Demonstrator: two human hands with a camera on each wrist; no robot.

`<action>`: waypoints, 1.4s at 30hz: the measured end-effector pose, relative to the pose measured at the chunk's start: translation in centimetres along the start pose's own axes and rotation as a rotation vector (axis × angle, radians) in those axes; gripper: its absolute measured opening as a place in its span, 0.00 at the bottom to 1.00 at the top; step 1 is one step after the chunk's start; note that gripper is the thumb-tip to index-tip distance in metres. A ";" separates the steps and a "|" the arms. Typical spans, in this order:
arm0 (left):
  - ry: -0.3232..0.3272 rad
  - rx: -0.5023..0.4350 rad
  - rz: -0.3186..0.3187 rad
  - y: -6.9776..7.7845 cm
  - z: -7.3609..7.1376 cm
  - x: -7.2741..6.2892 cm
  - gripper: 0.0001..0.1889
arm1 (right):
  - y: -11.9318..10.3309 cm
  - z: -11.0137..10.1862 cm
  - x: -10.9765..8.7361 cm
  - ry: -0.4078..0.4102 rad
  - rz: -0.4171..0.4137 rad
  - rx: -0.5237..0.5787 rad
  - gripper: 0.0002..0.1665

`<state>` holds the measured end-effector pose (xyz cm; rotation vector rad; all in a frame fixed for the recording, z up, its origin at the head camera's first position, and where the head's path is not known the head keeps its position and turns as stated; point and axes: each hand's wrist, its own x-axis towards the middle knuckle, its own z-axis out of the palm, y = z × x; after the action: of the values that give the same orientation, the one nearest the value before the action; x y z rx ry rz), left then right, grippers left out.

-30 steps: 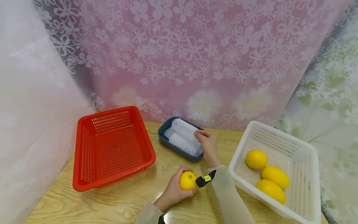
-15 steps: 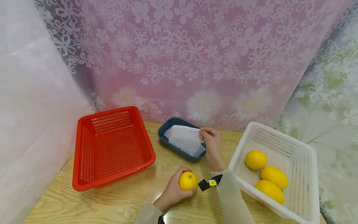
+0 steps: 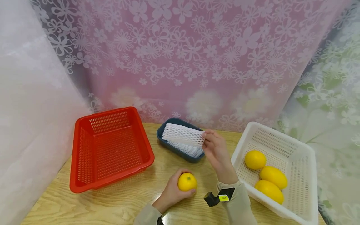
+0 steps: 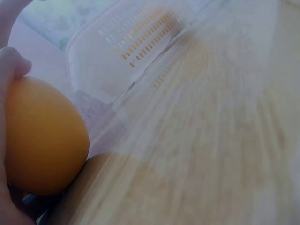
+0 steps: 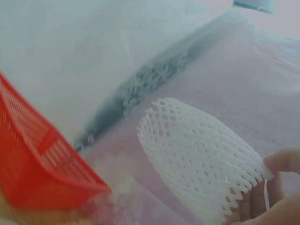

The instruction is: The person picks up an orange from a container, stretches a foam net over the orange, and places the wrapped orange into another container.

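Observation:
My left hand (image 3: pixel 175 189) grips a yellow lemon (image 3: pixel 187 182) low over the front of the table, thumb and fingers around its sides. The same lemon (image 4: pixel 44 136) fills the left of the left wrist view. With its fingertips, my right hand (image 3: pixel 217 150) pinches one end of a white foam fruit net (image 3: pixel 182 135), raised above the blue tray (image 3: pixel 180 153). Other white netting (image 3: pixel 187 148) lies in that tray underneath. In the right wrist view the held net (image 5: pixel 201 154) is a tube, partly spread, with the thumb and fingers at its near end.
A red plastic basket (image 3: pixel 112 179) stands on the left of the wooden table (image 3: pixel 112 206). On the right, a white basket (image 3: pixel 307 181) holds several lemons (image 3: pixel 273 177). A pink flowered curtain (image 3: pixel 180 62) hangs behind the table.
My right hand has lifted one foam net off the pile in the blue tray, moving slightly right and turning. The left hand and its lemon have stayed nearly still.

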<state>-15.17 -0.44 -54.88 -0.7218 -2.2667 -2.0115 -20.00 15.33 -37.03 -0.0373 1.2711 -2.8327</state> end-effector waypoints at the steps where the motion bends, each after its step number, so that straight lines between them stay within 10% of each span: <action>1: -0.003 -0.008 0.005 -0.1 -0.1 0.0 0.31 | -0.1 0.1 -0.3 -0.009 0.028 0.032 0.13; 10: -0.023 -0.049 0.089 -0.1 -0.7 0.0 0.19 | 0.4 0.7 -2.9 -0.093 0.169 0.179 0.14; 20: 0.170 0.187 0.346 3.6 -2.5 1.4 0.21 | 2.0 1.2 -4.9 -0.188 0.164 0.185 0.14; 26: 0.195 -0.139 0.140 8.2 -2.6 1.4 0.14 | 2.4 0.9 -5.6 -0.269 0.159 0.157 0.10; 33: 0.069 -0.614 -0.111 11.1 -2.7 1.4 0.17 | 2.9 0.9 -6.3 -0.294 0.139 0.106 0.06; 42: 0.084 -0.826 -0.288 11.9 -3.2 1.0 0.19 | 3.8 0.5 -7.0 -0.268 0.098 0.024 0.09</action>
<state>-12.71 -2.44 -42.96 -0.3011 -1.4941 -3.0670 -12.89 12.71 -39.60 -0.3315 1.1487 -2.6486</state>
